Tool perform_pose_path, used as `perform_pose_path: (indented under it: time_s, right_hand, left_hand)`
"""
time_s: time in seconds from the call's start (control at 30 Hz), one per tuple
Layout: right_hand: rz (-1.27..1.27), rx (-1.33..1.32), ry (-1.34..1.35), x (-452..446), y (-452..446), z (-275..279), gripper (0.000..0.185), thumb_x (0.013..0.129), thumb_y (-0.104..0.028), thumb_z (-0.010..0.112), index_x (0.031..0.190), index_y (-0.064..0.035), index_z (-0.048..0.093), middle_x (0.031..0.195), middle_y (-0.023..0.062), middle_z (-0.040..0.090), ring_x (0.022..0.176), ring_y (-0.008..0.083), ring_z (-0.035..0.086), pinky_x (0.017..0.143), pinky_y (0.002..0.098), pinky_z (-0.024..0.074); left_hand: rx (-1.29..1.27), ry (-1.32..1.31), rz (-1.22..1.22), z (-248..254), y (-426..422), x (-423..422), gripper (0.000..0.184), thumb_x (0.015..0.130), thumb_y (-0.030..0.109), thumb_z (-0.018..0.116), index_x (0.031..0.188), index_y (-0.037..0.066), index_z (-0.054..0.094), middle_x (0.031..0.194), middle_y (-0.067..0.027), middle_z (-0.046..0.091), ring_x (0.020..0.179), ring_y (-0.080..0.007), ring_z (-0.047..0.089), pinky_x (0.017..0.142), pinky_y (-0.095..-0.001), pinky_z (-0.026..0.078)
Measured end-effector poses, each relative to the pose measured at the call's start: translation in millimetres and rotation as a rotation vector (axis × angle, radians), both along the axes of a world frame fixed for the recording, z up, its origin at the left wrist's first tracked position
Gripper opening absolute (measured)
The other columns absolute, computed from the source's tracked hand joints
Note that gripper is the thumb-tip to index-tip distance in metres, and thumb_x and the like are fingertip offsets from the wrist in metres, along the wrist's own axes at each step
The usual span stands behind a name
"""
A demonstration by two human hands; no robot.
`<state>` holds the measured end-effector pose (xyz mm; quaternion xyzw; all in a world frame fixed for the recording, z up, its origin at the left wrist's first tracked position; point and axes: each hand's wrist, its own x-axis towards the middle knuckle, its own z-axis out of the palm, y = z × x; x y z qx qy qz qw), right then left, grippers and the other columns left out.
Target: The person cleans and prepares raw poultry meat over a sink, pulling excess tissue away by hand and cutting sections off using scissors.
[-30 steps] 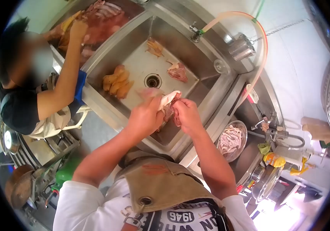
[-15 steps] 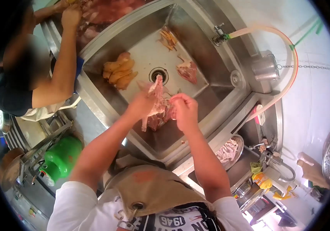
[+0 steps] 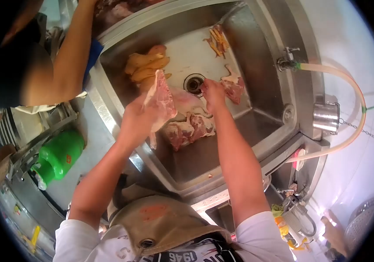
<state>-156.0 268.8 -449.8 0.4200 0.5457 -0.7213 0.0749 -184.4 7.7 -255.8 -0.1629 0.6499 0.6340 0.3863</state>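
My left hand [image 3: 138, 120] is wrapped round a pale pink piece of raw poultry [image 3: 164, 98], raised above the near left part of the steel sink [image 3: 257, 83]. Over the sink, close to the drain [image 3: 193, 84], my right hand [image 3: 213, 94] has its fingers drawn together; what they hold, if anything, is hidden. Reddish raw meat pieces [image 3: 189, 131] lie on the sink floor between my arms. Just right of my right hand is another raw piece [image 3: 233, 87]. Yellow-skinned pieces [image 3: 147, 65] form a pile at the left, and yellow feet [image 3: 216, 41] lie at the back.
A co-worker's arm [image 3: 71, 56] reaches past the sink's left side, near more raw meat [image 3: 119, 11]. A tap [image 3: 288, 63] with a pink hose [image 3: 344, 76] stands at the right, beside a hanging metal pot [image 3: 326, 118]. A green gas cylinder [image 3: 62, 150] is at the lower left.
The view has shifted. My hands have moved apart, the poultry piece staying in my left hand and my right hand reaching towards the drain. More reddish pieces show on the sink floor.
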Motion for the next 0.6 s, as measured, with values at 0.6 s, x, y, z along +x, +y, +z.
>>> perform_pose_path:
  time_s: [0.6]
  right_hand:
    - [0.555,1.102,0.611,86,-101,253,0.025,0.081,-0.003,0.072,0.104,-0.0034,0.064,0.089,0.0103,0.06,0.073,0.022,0.065,0.062,0.0313,0.0524]
  left_hand:
    - [0.26,0.063,-0.165,71,7,40,0.045,0.087,0.002,0.05,0.131,-0.002,0.056,0.108,-0.0028,0.063,0.094,-0.0083,0.057,0.082,-0.0249,0.047]
